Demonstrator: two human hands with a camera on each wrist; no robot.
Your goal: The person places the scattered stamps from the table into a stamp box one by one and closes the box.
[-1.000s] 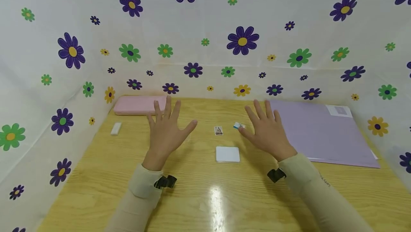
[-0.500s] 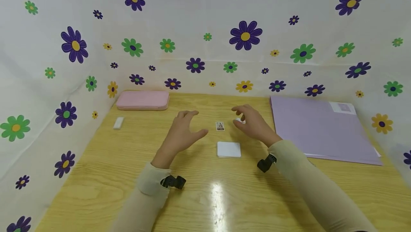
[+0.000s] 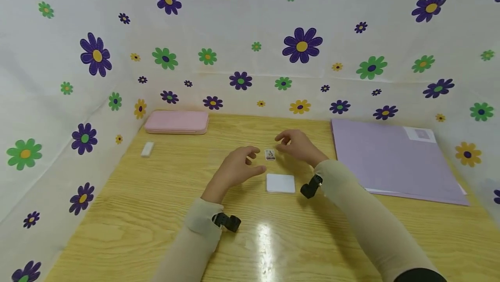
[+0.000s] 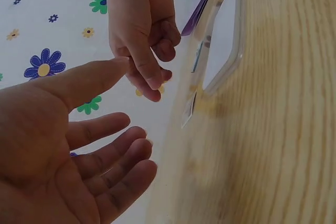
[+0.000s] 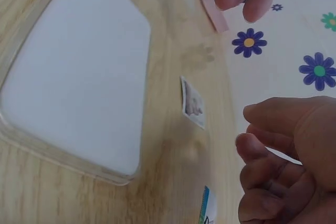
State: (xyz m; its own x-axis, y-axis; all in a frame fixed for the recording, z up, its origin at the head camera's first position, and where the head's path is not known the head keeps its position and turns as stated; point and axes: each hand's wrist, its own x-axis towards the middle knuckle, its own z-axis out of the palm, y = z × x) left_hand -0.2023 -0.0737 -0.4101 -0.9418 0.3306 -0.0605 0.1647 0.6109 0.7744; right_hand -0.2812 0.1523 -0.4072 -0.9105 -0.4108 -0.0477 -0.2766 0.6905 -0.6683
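Note:
My left hand hovers over the table left of a small picture card, which looks like a stamp or sticker. Its fingers are loosely bent and hold nothing. On the card's right is my right hand, above the table, fingers loosely curled with nothing between them. Nearer me lies a flat white rectangular box with a clear rim, visible in the right wrist view too. A second small picture with a blue edge shows in the right wrist view; in the head view my right hand hides it.
A pink case lies at the back left, with a small white block in front of it. A purple folder covers the right side of the wooden table. Flower-printed cloth encloses the back and sides.
Both hands have moved inward toward the small picture card. Their fingers were spread wide and are now loosely bent. The blue-edged picture has become hidden from the head view.

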